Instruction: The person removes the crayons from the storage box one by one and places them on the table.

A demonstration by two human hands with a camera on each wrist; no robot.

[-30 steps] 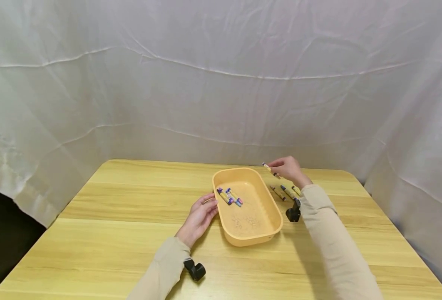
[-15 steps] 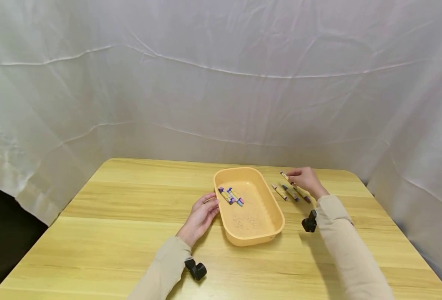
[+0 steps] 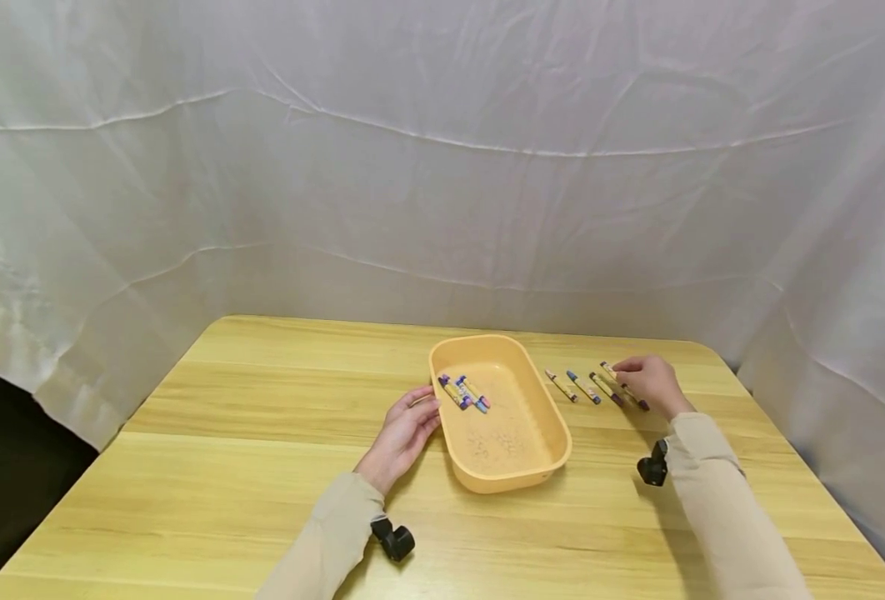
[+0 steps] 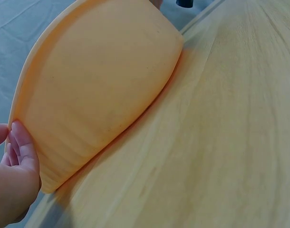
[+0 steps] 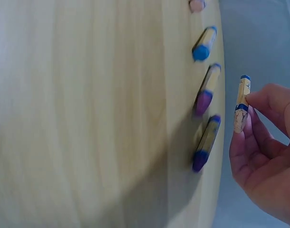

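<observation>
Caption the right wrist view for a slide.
Right hand pinches a crayon beside crayons lined up on the table.

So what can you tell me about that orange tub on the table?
The tub is a shallow, oblong tray with rounded corners and a rolled rim, in a pale orange that looks like plastic. It sits upright on the wooden table, set at a slant. A few crayons lie together in its far left part; the rest of its floor is bare, with faint specks. The left hand rests its fingers against the left wall.
</observation>
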